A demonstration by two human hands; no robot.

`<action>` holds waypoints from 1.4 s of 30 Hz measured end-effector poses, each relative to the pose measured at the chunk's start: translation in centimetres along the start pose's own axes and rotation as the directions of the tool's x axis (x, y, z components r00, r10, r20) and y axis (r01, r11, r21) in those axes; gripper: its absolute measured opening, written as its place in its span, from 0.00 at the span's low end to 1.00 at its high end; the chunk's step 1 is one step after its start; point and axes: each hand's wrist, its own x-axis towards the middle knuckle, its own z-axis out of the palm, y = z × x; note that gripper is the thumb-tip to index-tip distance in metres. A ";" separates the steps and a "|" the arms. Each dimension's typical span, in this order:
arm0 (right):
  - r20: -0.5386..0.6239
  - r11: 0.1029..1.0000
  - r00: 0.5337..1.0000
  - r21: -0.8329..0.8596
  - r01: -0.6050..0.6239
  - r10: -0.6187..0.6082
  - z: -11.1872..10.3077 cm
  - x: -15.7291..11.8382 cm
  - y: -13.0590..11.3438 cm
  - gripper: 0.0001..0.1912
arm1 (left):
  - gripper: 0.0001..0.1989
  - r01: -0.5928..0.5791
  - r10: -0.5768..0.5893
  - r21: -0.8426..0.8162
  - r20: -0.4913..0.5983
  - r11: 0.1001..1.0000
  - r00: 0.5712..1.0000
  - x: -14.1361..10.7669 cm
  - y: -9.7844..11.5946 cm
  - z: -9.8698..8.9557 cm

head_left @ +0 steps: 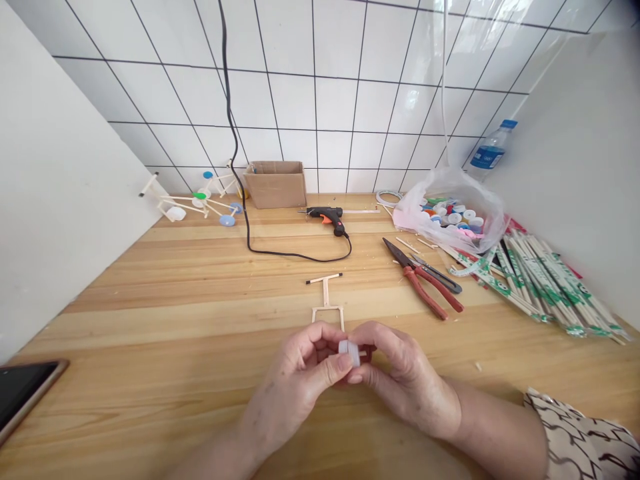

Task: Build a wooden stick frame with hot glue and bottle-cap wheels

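Left of the black hot glue gun [325,217], a smartphone [23,400] is laid at the edge of the wooden countertop [150,320], and two stick-and-bottle-cap wheeled models [190,203] are set further back. A cardboard box [276,185] is placed just behind the gun and to its left, and a black power cord [295,255] is looped from the gun across the wood. Below the gun, a craft-stick frame [326,300] is laid flat, just beyond the hands. A white plastic bottle cap [349,353] is held above the countertop, pinched between the closed left hand [295,380] and the closed right hand [410,380]. To the gun's right, red-handled pliers [425,280] are laid over a dark-handled tool [440,275]. Further right, a clear plastic bag of bottle caps [450,213] is set beside a water bottle [493,150], and bundled disposable chopsticks [555,287] are heaped. A patterned sleeve [580,440] is worn on the right arm.
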 end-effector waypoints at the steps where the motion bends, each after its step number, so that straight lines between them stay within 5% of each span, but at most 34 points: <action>1: -0.003 1.000 1.000 -0.009 0.005 -0.005 0.0 0.0 0.0 0.06 | 0.14 -0.010 0.010 0.000 -0.011 1.000 1.000 0.0 -0.1 0.0; 33: -0.017 0.999 1.000 -0.047 0.023 -0.024 0.0 0.2 -0.2 0.07 | 0.13 -0.013 0.014 0.029 -0.040 1.000 0.999 -0.2 -0.3 -0.1; 42: -0.071 0.997 0.995 0.034 -0.073 0.075 -0.2 0.4 0.0 0.16 | 0.16 -0.057 0.053 0.055 0.076 0.997 0.996 -0.4 0.1 -0.4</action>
